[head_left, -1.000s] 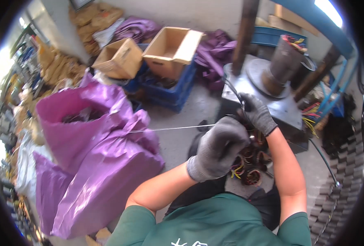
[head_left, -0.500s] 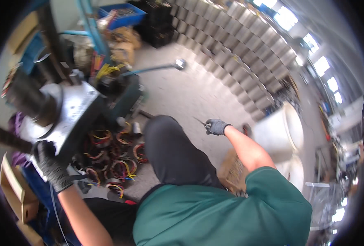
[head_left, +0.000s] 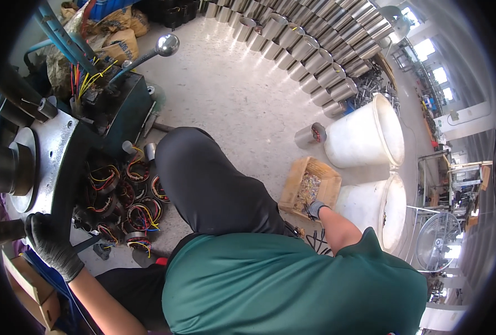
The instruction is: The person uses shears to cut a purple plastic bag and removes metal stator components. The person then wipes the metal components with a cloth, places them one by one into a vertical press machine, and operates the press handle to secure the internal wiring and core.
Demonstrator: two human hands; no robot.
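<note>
My left hand (head_left: 51, 244), in a dark grey glove, is closed around the end of a dark round bar (head_left: 6, 231) beside the machine's metal plate (head_left: 58, 151). A thick dark cylinder (head_left: 2, 167) lies against a round disc (head_left: 24, 170) on that plate. Low on the right, my gloved right hand (head_left: 316, 210) is at the near edge of an open cardboard box (head_left: 329, 184). Small mixed scraps (head_left: 309, 188) cover its bottom. The right fingers are bent; something slim and dark shows by them, too small to name.
Wire-wound motor stators (head_left: 141, 215) with coloured leads lie left of my knee. Two white barrels (head_left: 351, 139) stand beyond the box, near a metal cylinder (head_left: 306, 135). Metal sleeves (head_left: 317, 61) are stacked behind. A ball-ended lever (head_left: 167, 46) juts over the floor.
My right hand has drawn back from over the floor to the cardboard box, where its thin pointed tool no longer shows clearly. The view has shifted right; my left hand stays at the bar.
</note>
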